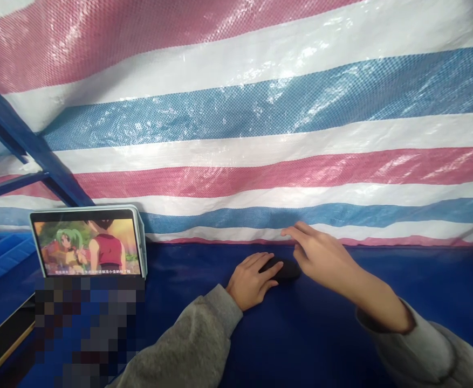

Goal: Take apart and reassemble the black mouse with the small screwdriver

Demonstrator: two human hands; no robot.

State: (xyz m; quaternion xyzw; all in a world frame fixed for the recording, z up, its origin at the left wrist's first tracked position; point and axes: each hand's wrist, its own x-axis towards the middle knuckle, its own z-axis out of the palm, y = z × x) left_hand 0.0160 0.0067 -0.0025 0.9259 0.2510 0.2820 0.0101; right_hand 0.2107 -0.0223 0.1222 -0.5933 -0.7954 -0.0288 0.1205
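Note:
A low black object [287, 269], rounded like a computer mouse, lies on the dark blue tabletop [285, 345]. My left hand [252, 280] holds its left end, with the fingers laid across the far side and the thumb along the near side. Just right of and above that object is my right hand [317, 250], raised in front of the striped sheet. Its index finger points left and the thumb hangs apart below it, with nothing visible between them. The remaining right fingers are partly hidden.
At left stands a tablet [88, 242] in a pale case, playing a cartoon. A pixelated patch covers the area below it. A striped plastic sheet [260, 178] hangs behind the table. Blue metal frame bars [54, 167] and a blue ribbed tray [5, 256] are at far left.

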